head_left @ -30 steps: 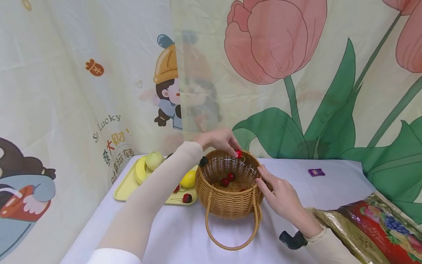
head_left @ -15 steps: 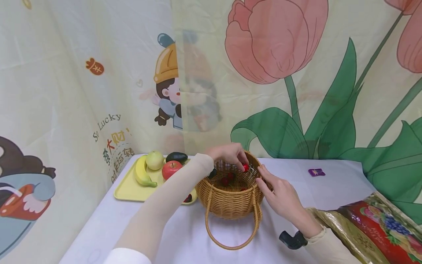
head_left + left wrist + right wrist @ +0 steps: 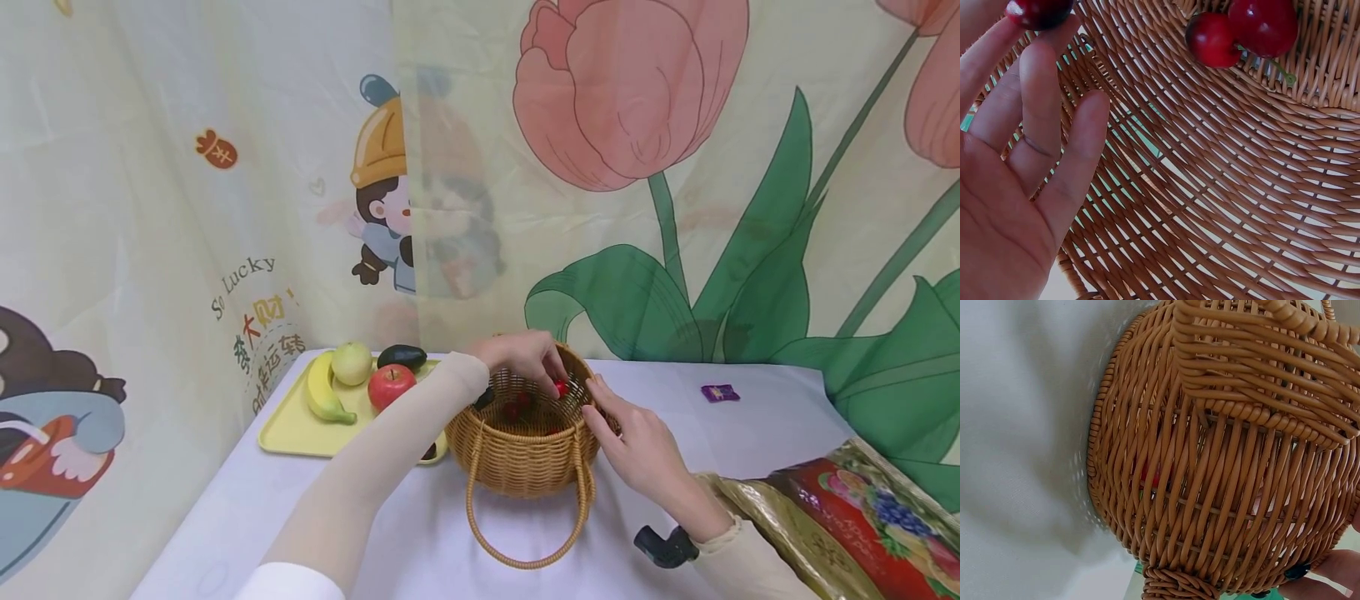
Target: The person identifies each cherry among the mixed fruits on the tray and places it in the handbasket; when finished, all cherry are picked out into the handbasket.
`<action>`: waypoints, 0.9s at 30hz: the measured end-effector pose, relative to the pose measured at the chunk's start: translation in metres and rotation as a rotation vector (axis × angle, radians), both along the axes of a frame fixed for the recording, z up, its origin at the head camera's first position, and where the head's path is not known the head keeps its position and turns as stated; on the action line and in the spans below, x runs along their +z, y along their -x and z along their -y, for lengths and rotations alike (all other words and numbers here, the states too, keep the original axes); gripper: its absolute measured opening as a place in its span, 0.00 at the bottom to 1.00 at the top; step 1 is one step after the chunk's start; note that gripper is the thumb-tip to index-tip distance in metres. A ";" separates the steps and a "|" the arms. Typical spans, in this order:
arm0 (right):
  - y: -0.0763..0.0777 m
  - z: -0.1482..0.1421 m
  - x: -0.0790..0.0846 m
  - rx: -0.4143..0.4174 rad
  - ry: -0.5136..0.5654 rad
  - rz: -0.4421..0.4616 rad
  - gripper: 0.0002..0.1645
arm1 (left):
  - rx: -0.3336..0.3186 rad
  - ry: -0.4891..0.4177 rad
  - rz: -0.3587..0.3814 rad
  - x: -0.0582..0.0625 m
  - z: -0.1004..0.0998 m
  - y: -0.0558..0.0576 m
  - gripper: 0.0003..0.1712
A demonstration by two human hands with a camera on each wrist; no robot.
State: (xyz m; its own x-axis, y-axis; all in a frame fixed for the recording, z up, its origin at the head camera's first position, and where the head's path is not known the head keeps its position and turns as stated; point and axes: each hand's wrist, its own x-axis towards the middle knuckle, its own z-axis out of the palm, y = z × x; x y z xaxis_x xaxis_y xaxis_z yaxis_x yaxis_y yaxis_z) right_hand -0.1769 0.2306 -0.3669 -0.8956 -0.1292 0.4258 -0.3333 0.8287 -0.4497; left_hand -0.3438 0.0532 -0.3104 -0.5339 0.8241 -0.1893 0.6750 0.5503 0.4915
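My left hand (image 3: 528, 362) reaches down inside the round wicker basket (image 3: 525, 462) and pinches a red cherry (image 3: 561, 389) near its far right inner wall. In the left wrist view this dark red cherry (image 3: 1039, 11) sits at the fingertips, while the other fingers spread over the weave. A pair of cherries (image 3: 1263, 28) lies in the basket at the upper right of that view. My right hand (image 3: 637, 437) rests against the basket's right rim with fairly straight fingers. In the right wrist view its fingers (image 3: 1338, 570) touch the outer weave at the lower right.
Left of the basket, a yellow tray (image 3: 288, 433) holds a banana (image 3: 322, 392), a pale round fruit (image 3: 351, 364), a red apple (image 3: 392, 386) and a dark avocado (image 3: 402, 357). A purple wrapped packet (image 3: 720, 392) lies right; a red-gold bag (image 3: 847, 521) is nearer. The basket's handle (image 3: 528, 565) hangs forward.
My left hand has moved from above the basket's far rim down into it and slightly right, carrying the cherry. The right hand has stayed at the rim.
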 end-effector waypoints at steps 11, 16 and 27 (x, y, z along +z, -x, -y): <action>0.000 0.001 -0.002 0.002 -0.002 -0.021 0.30 | -0.015 0.001 -0.040 -0.003 -0.001 0.001 0.19; -0.001 0.001 -0.004 -0.005 0.013 -0.010 0.30 | -0.025 -0.002 -0.039 -0.005 -0.001 0.000 0.19; -0.001 0.001 -0.003 -0.007 0.002 -0.025 0.30 | -0.024 -0.009 -0.029 -0.004 -0.002 0.001 0.19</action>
